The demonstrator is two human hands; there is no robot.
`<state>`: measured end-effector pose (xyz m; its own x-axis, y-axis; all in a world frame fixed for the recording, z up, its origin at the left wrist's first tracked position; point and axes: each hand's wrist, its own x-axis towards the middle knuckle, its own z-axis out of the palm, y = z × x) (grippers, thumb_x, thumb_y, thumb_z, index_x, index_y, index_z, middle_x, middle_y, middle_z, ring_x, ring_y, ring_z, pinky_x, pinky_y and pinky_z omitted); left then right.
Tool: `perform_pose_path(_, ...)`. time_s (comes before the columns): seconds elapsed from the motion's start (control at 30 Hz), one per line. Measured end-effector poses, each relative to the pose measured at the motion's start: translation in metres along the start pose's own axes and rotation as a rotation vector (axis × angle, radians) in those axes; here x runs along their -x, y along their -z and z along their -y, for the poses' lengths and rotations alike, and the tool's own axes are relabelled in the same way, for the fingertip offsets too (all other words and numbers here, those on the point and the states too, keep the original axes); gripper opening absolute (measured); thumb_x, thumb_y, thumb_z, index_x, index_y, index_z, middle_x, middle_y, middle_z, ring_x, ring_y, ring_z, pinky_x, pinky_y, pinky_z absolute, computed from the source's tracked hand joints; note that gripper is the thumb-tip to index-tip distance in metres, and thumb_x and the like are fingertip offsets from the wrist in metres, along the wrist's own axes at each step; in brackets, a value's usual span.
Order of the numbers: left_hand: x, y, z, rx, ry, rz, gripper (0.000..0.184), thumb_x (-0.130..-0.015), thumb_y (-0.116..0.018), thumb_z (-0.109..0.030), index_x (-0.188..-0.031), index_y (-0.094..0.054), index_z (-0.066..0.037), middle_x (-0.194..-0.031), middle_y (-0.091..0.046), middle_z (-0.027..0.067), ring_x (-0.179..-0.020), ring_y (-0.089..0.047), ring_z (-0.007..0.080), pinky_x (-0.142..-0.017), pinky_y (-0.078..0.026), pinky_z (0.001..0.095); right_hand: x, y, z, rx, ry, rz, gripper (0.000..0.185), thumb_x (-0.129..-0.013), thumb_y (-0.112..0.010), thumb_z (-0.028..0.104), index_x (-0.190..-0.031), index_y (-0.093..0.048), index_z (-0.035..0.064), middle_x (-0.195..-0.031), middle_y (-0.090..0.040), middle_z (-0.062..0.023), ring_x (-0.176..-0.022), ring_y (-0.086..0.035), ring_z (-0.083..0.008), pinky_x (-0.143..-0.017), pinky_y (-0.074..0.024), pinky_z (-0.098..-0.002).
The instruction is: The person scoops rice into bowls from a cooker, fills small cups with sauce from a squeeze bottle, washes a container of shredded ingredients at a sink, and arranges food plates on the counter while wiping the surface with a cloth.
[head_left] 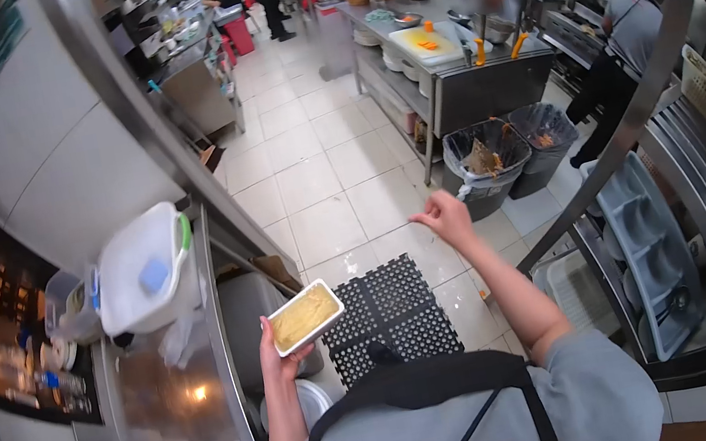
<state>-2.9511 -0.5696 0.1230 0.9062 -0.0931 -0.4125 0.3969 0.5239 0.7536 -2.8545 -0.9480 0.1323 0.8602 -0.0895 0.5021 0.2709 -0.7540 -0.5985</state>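
Observation:
My left hand (277, 358) is wrapped round a small white rectangular tub (329, 318), its thumb along the near side and its fingers underneath. A pale yellow paste (301, 314) with an uneven surface fills the tub nearly to the rim. Away to the right, my right hand (444, 218) is held out over the tiled floor with its fingers curled together. I see nothing in it, and it touches nothing.
A black perforated mat (386, 314) lies at my feet. On the left, a steel counter (176, 384) carries a white basin (145, 271). Two lined bins (486, 161) stand ahead right, beside a worktable with a cutting board (426, 47). Racks line the right; a person (634, 20) stands beyond.

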Motion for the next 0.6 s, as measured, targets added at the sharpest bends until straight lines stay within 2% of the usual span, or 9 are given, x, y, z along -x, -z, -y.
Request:
perform_pose_path(0.1,-0.074,-0.009,-0.033,-0.039,0.012,0.011,0.061,-0.084,-0.035,-0.058,-0.115,-0.045,-0.007,-0.100,-0.060,0.0136,-0.081,-0.063,0.0256,-0.053,-0.057,0.0352,-0.026,-0.033,-0.107,0.190,-0.272,-0.101,0.012,-0.073,-0.059,0.010,-0.072,-0.049,0.0034,-0.073,-0.057,-0.0137,-0.070,-0.056,-0.0335,-0.058,-0.0422,-0.0412)
perform_pose_path(0.17,-0.125,-0.016,-0.055,-0.047,0.033,0.050,0.061,-0.084,-0.035,-0.059,-0.115,-0.046,-0.007,-0.101,-0.060,0.0132,-0.081,-0.063,0.0251,-0.053,-0.057,0.0352,-0.010,-0.040,-0.176,0.353,-0.273,-0.122,0.004,-0.073,-0.055,0.005,-0.076,-0.053,0.0035,-0.080,-0.057,-0.0148,-0.075,-0.055,-0.0346,-0.062,-0.0436,-0.0420)
perform_pose_path(0.2,-0.149,-0.022,-0.067,-0.043,0.056,0.087,0.061,-0.084,-0.035,-0.058,-0.115,-0.046,-0.007,-0.101,-0.060,0.0132,-0.081,-0.063,0.0251,-0.053,-0.057,0.0356,0.006,-0.038,-0.201,0.477,-0.525,0.128,0.012,-0.070,-0.055,0.005,-0.082,-0.056,0.0035,-0.090,-0.057,-0.0184,-0.089,-0.055,-0.0340,-0.075,-0.0447,-0.0408)
perform_pose_path(0.23,-0.172,-0.028,-0.080,-0.038,0.078,0.121,0.061,-0.085,-0.034,-0.058,-0.115,-0.045,-0.007,-0.101,-0.060,0.0132,-0.081,-0.063,0.0251,-0.053,-0.057,0.0359,0.052,-0.055,-0.269,0.602,-0.420,0.293,0.019,-0.068,-0.060,0.010,-0.086,-0.059,0.0032,-0.099,-0.054,-0.0248,-0.099,-0.050,-0.0377,-0.084,-0.0412,-0.0422)
perform_pose_path(0.27,-0.196,-0.035,-0.091,-0.044,0.083,0.129,0.061,-0.085,-0.034,-0.058,-0.115,-0.045,-0.007,-0.101,-0.060,0.0132,-0.081,-0.063,0.0251,-0.053,-0.057,0.0359,0.077,-0.042,-0.271,0.686,-0.609,0.629,0.038,-0.062,-0.068,0.018,-0.098,-0.061,0.0063,-0.113,-0.049,-0.0274,-0.111,-0.044,-0.0367,-0.093,-0.0368,-0.0393)
perform_pose_path(0.33,-0.243,-0.048,-0.110,-0.049,0.075,0.102,0.059,-0.086,-0.033,-0.056,-0.114,-0.045,-0.006,-0.096,-0.061,0.0135,-0.073,-0.064,0.0233,-0.051,-0.056,0.0340,0.161,-0.059,-0.370,0.728,-0.869,1.293,0.057,-0.055,-0.073,0.027,-0.108,-0.059,0.0097,-0.122,-0.047,-0.0190,-0.116,-0.041,-0.0314,-0.094,-0.0356,-0.0382)
perform_pose_path(0.37,-0.265,-0.054,-0.120,-0.054,0.073,0.105,0.059,-0.086,-0.033,-0.056,-0.114,-0.045,-0.006,-0.096,-0.061,0.0135,-0.073,-0.064,0.0233,-0.051,-0.056,0.0340,0.186,-0.051,-0.368,0.687,-1.008,1.332,0.056,-0.056,-0.073,0.027,-0.108,-0.059,0.0095,-0.121,-0.048,-0.0188,-0.115,-0.042,-0.0310,-0.094,-0.0360,-0.0382)
perform_pose_path(0.47,-0.335,-0.068,-0.146,-0.070,0.049,0.088,0.060,-0.085,-0.033,-0.058,-0.114,-0.045,-0.007,-0.097,-0.061,0.0130,-0.076,-0.064,0.0232,-0.052,-0.056,0.0340,0.220,-0.015,-0.327,0.571,-1.392,1.007,0.052,-0.059,-0.070,0.027,-0.107,-0.059,0.0092,-0.120,-0.049,-0.0181,-0.113,-0.044,-0.0298,-0.093,-0.0373,-0.0382)
perform_pose_path(0.6,-0.417,-0.078,-0.176,-0.102,0.023,0.001,0.060,-0.084,-0.034,-0.060,-0.115,-0.045,-0.010,-0.098,-0.061,0.0107,-0.078,-0.063,0.0221,-0.055,-0.054,0.0343,0.181,-0.019,-0.339,0.517,-1.584,0.944,0.046,-0.063,-0.067,0.027,-0.105,-0.060,0.0087,-0.118,-0.051,-0.0172,-0.110,-0.047,-0.0281,-0.091,-0.0389,-0.0382)
